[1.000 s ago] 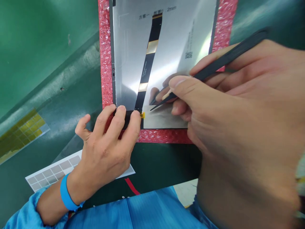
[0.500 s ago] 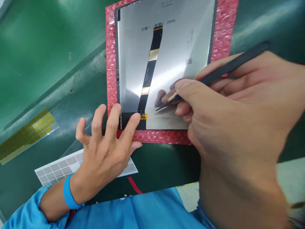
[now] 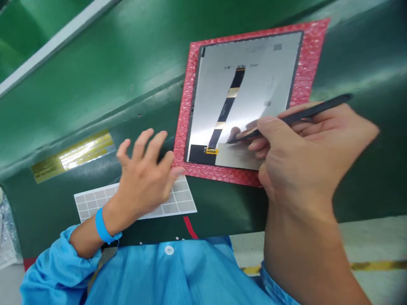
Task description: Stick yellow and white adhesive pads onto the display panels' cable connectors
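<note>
A silver display panel [image 3: 254, 84] lies back-up on a red bubble-wrap sheet [image 3: 187, 106] on the green bench. A black and gold flex cable [image 3: 227, 101] runs down it to a small yellow connector [image 3: 211, 151] at the near edge. My right hand [image 3: 302, 156] is closed on black tweezers [image 3: 305, 113], whose tips hover just above the panel, right of the connector. My left hand [image 3: 144, 178] is open, fingers spread, off the panel and over a white sheet of grey stickers [image 3: 181, 199], fingertips near the red sheet's left corner.
A strip of yellow tape pieces [image 3: 73, 154] lies on the green surface [image 3: 95, 84] to the left. A clear bag [image 3: 8, 237] sits at the far left edge. A red line [image 3: 190, 228] marks the bench's near edge. Pale floor [image 3: 365, 245] shows at lower right.
My left hand has lifted off the connector at the panel's near left corner and drawn back left over the sticker sheet. The view has pulled back. My right hand keeps the tweezers.
</note>
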`<state>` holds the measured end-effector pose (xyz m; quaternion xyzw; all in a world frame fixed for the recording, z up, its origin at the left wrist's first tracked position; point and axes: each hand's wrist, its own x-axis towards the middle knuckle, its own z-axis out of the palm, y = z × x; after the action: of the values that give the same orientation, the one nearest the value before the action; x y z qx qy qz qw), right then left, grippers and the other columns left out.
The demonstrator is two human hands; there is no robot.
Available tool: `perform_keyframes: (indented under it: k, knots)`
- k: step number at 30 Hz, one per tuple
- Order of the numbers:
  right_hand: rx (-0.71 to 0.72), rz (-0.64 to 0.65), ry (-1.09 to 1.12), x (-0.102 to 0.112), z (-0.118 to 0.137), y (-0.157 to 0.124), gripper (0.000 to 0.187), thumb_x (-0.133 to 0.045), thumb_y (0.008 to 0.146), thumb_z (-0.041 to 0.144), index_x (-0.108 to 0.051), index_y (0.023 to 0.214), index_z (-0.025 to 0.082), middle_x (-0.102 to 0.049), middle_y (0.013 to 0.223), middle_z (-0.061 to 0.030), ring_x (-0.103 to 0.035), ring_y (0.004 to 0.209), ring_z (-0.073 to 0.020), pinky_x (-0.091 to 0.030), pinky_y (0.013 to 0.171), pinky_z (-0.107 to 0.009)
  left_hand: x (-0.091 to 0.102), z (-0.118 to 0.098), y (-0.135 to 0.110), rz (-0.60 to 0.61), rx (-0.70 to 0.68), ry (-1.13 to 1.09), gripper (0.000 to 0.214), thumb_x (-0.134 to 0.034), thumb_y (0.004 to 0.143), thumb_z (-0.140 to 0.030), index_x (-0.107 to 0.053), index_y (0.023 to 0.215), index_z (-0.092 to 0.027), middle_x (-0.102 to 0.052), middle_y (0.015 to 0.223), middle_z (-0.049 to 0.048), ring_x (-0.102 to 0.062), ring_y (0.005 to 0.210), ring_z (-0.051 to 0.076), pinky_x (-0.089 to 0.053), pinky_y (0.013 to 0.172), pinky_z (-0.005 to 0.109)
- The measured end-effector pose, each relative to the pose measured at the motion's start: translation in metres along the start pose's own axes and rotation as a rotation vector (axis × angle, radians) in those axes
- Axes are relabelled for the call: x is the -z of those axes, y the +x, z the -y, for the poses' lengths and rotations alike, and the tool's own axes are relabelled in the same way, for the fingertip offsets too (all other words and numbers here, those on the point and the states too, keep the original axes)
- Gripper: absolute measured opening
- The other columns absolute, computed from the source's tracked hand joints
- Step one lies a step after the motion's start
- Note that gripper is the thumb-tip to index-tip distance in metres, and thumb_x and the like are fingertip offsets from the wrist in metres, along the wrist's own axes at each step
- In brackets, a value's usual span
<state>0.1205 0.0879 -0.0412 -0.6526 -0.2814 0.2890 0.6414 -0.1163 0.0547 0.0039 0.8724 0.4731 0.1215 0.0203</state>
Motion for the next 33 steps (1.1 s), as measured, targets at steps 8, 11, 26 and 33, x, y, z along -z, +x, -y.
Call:
perform_keyframes:
  k: [8, 11, 26, 33]
  knots:
    - [0.064, 0.300, -0.006, 0.001, 0.023, -0.036, 0.020, -0.089, 0.068, 0.013, -0.076, 0.082, 0.018, -0.077, 0.073, -0.0042, -0.075, 0.060, -0.0184, -0.061, 0.052, -0.024, 0.001, 0.005, -0.085, -0.106, 0.178, -0.295, 0.033, -0.072, 0.102, -0.029, -0.068, 0.132, -0.015, -0.072, 0.132, 0.0190, -0.067, 0.123, 0.033, -0.055, 0.102, 0.052]
    - [-0.033, 0.673, -0.107, 0.000, 0.029, -0.067, 0.013, -0.089, 0.080, 0.020, -0.079, 0.086, 0.021, -0.080, 0.080, -0.0039, -0.076, 0.066, -0.0160, -0.062, 0.059, -0.023, -0.014, -0.008, -0.091, -0.058, 0.156, -0.270, 0.047, -0.076, 0.099, -0.038, -0.066, 0.136, -0.011, -0.068, 0.139, 0.0233, -0.061, 0.129, 0.039, -0.053, 0.104, 0.056]
    - [-0.098, 0.853, -0.239, -0.008, 0.018, -0.082, 0.013, -0.087, 0.084, 0.021, -0.075, 0.087, 0.023, -0.077, 0.077, 0.0000, -0.073, 0.064, -0.0163, -0.057, 0.054, -0.025, -0.022, -0.011, -0.088, -0.029, 0.156, -0.273, 0.052, -0.078, 0.098, -0.043, -0.064, 0.139, -0.015, -0.066, 0.145, 0.0194, -0.058, 0.135, 0.038, -0.048, 0.108, 0.052]
    - [-0.116, 0.788, -0.230, -0.010, 0.021, -0.081, 0.014, -0.088, 0.081, 0.024, -0.075, 0.085, 0.025, -0.076, 0.076, 0.0017, -0.073, 0.063, -0.0169, -0.059, 0.058, -0.028, -0.020, -0.011, -0.088, -0.021, 0.154, -0.282, 0.051, -0.077, 0.099, -0.043, -0.064, 0.139, -0.014, -0.067, 0.146, 0.0205, -0.058, 0.136, 0.039, -0.047, 0.109, 0.053]
